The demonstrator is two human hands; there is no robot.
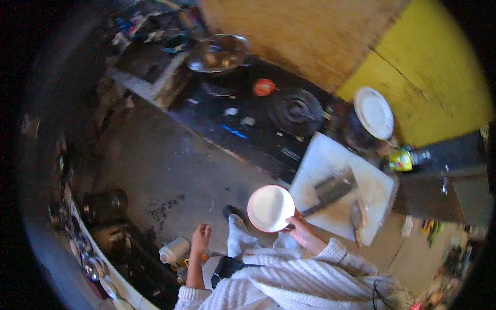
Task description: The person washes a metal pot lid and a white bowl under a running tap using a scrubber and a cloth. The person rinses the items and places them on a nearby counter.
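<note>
My right hand point(304, 232) is shut on the rim of a white bowl with a red edge point(271, 208), its thumb over the near right side. The inside looks whitish; whether anything lies in it I cannot tell. To the right of the bowl is a white cutting board point(333, 155). A cleaver point(335, 187) lies on it, handle towards my right hand. Beside the cleaver rests a long brown object point(357, 223), too blurred to name. My left hand point(201, 238) hangs lower left with curled fingers and nothing in it, near a white cylindrical container point(175, 250).
Ahead runs a dark counter point(267, 145) with a ringed round stove plate point(297, 108), a red-orange round thing point(264, 87) and a metal basin point(218, 52). Farther right are a white plate point(374, 113) and a bottle with a yellow label point(401, 161). Dark shelving point(116, 240) stands left.
</note>
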